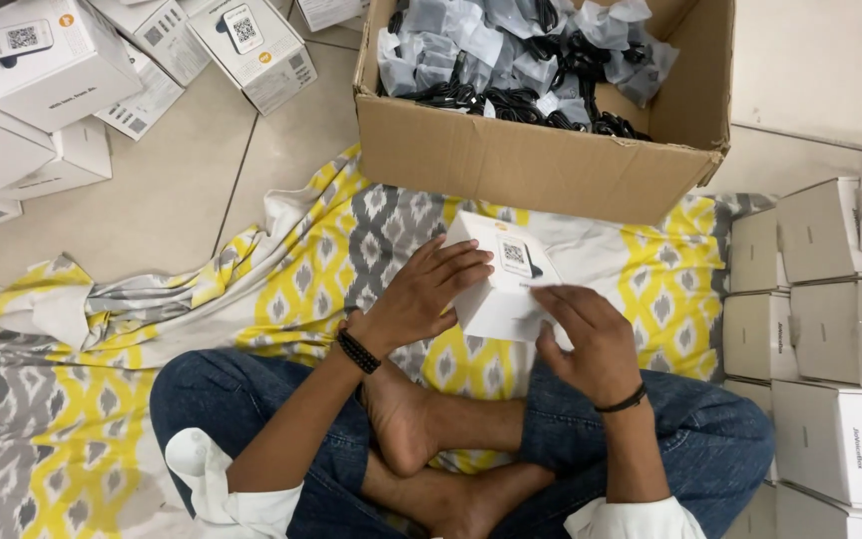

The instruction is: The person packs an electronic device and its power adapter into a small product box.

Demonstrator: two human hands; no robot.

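I sit cross-legged on a yellow, grey and white patterned cloth (281,279). Both hands hold a small white box (496,299) above my lap. My left hand (421,294) grips its left side with fingers spread over the top. On the right, my right hand (591,339) holds the box's near edge, with fingertips on the top face. The box carries a printed square code and a dark device picture on its top.
A big open cardboard carton (541,155) full of bagged black cables stands just beyond the box. Several white boxes (47,65) lie scattered on the tiled floor at the upper left. More white boxes (820,329) are stacked along the right.
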